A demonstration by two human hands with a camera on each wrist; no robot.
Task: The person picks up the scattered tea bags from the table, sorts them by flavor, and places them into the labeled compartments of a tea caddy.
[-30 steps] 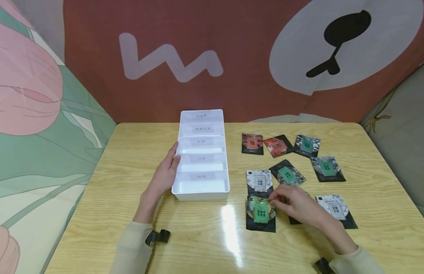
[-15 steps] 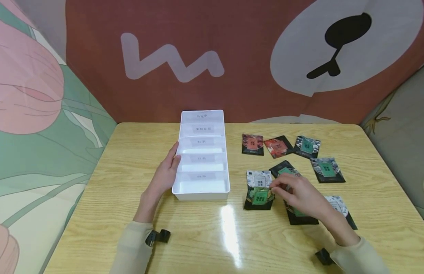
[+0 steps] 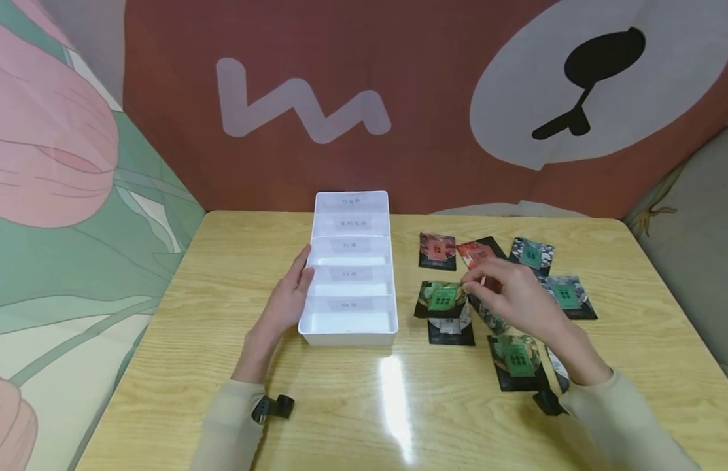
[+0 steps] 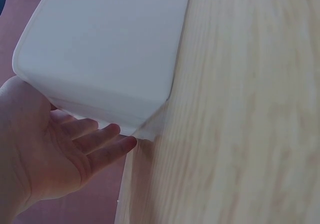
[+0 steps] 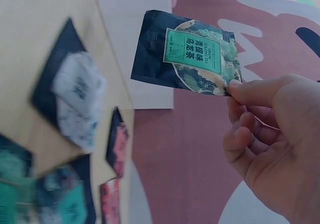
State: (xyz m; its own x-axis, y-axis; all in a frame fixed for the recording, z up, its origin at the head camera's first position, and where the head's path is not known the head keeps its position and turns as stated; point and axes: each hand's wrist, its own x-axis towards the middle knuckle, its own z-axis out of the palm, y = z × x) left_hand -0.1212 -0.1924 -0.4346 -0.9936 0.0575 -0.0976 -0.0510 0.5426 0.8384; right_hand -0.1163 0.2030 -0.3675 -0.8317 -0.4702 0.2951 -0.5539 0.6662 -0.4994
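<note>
My right hand (image 3: 513, 294) pinches a corner of a green-and-black tea sachet (image 3: 442, 299) between thumb and fingertip. In the right wrist view its label reads Grape Oolong Tea, and the sachet (image 5: 185, 54) hangs in the air. In the head view it overlaps a white-labelled tea sachet (image 3: 452, 331) lying below it. A white divided box (image 3: 348, 339) with several labelled compartments stands on the table's left half. Against its left wall rests my left hand (image 3: 286, 294); in the left wrist view, the fingers (image 4: 107, 146) lie nearly straight along the wall.
Two red tea sachets (image 3: 437, 251) lie at the back. Several green-labelled ones, including a near one (image 3: 519, 363), spread around my right hand, partly hidden by it. A patterned red wall (image 3: 305, 170) closes off the wooden table's (image 3: 222, 261) back edge.
The right hand has lifted the grape oolong sachet and moved it away from me, uncovering the lower part of the white-labelled sachet. The left hand stays at the box.
</note>
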